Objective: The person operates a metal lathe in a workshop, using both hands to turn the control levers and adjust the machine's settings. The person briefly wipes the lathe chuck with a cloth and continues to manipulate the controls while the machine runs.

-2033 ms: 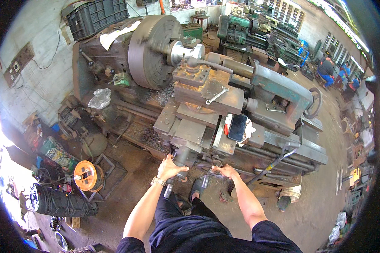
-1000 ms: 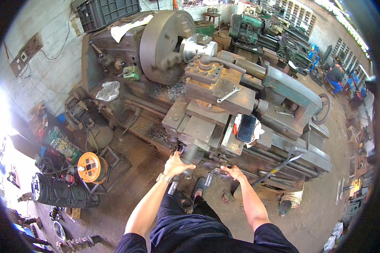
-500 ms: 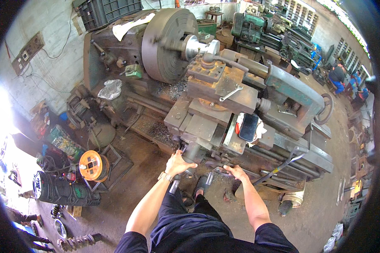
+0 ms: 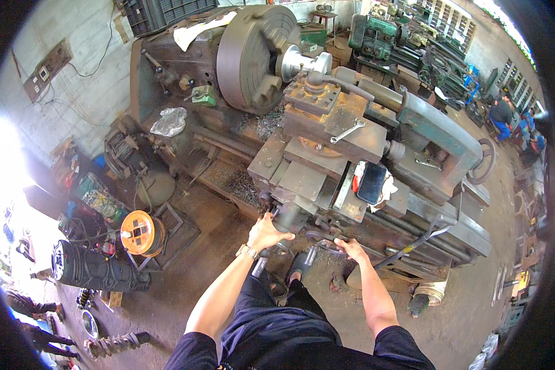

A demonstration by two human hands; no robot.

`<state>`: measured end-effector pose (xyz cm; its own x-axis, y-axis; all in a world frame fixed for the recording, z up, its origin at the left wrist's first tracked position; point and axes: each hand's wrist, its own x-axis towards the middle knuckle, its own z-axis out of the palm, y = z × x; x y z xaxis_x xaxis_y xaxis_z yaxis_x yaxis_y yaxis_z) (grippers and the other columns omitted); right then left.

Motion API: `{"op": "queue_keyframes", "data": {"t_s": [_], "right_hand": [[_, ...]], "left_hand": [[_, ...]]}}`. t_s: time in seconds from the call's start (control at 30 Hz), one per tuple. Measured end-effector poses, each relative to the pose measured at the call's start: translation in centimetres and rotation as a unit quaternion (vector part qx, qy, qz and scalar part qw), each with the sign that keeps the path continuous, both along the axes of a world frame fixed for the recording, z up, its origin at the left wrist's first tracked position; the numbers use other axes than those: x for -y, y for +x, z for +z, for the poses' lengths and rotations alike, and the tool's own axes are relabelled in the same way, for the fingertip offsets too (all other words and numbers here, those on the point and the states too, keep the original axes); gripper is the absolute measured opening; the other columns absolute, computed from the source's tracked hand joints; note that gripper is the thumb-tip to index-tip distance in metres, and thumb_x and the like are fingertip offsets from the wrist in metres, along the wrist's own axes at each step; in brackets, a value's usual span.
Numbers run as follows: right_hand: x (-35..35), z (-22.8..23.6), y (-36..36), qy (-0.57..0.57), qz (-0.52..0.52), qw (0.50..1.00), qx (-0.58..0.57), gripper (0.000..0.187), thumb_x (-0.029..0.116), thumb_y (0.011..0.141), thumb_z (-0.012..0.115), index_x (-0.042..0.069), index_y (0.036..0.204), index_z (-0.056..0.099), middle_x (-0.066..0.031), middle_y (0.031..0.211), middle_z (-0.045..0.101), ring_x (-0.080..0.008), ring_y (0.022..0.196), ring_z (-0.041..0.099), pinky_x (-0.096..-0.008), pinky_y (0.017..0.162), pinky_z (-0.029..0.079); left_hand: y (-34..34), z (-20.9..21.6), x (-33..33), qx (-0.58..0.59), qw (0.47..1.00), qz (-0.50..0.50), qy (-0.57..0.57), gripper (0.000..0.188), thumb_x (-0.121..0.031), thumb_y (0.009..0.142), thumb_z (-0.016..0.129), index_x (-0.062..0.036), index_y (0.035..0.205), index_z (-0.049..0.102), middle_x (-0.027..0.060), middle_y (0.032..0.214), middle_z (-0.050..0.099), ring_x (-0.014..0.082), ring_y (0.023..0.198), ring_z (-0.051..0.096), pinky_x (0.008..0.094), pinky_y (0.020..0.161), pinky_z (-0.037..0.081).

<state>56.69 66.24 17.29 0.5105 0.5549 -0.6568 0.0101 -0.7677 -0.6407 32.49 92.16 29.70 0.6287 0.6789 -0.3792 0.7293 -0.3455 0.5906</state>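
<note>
I stand in front of a large old lathe with a big round chuck and a shiny metal workpiece in it. My left hand is closed around a dark handwheel handle on the front of the carriage. My right hand grips another handle lower on the apron. A wrench lies on the tool post block above. A dark phone rests on a rag on the carriage.
An orange cable reel and a black cylinder sit on the floor to my left. Metal chips cover the lathe bed. More green machines stand behind. A person in blue works far right.
My view has shifted slightly, so the lathe sits a little further right in the picture. Both hands have stayed on the same handles.
</note>
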Motion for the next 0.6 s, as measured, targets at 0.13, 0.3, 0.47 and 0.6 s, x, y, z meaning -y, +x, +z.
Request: {"op": "queue_keyframes", "data": {"t_s": [0.13,0.3,0.47,0.6], "right_hand": [[0.2,-0.8,0.4,0.016,0.008,1.000,-0.009,0.075,0.074,0.076,0.067,0.008,0.112,0.070,-0.0042,0.101,0.071,-0.0189,0.097,0.067,-0.0366,0.060,0.050],[0.5,-1.2,0.5,0.022,0.017,0.999,-0.017,0.077,0.070,0.081,0.065,0.007,0.124,0.066,-0.0077,0.108,0.073,-0.0195,0.101,0.067,-0.0430,0.069,0.057],[0.7,-1.7,0.7,0.021,0.010,1.000,-0.019,0.072,0.072,0.079,0.065,0.009,0.113,0.068,-0.0041,0.103,0.070,-0.0204,0.098,0.066,-0.0406,0.067,0.052],[0.8,-1.9,0.9,0.008,0.023,0.999,-0.024,0.081,0.077,0.076,0.065,0.009,0.118,0.068,-0.0103,0.112,0.069,-0.0264,0.107,0.064,-0.0431,0.075,0.054]], "left_hand": [[0.0,0.2,0.0,-0.014,1.000,-0.013,0.000,0.110,-0.060,0.056,0.087,-0.0002,0.138,0.046,0.0252,0.129,0.060,0.0368,0.122,0.059,0.0425,0.102,0.049],[0.0,0.2,-0.1,-0.016,1.000,-0.014,-0.005,0.109,-0.060,0.057,0.087,0.0000,0.139,0.046,0.0247,0.131,0.060,0.0364,0.124,0.058,0.0418,0.102,0.049],[0.1,0.0,-0.1,-0.025,1.000,-0.015,-0.008,0.110,-0.060,0.057,0.087,-0.0001,0.139,0.045,0.0246,0.131,0.060,0.0363,0.125,0.058,0.0419,0.103,0.049],[0.1,0.0,-0.1,-0.029,0.999,-0.017,-0.005,0.111,-0.061,0.057,0.087,0.0002,0.140,0.044,0.0247,0.132,0.059,0.0366,0.125,0.057,0.0424,0.103,0.048]]}}
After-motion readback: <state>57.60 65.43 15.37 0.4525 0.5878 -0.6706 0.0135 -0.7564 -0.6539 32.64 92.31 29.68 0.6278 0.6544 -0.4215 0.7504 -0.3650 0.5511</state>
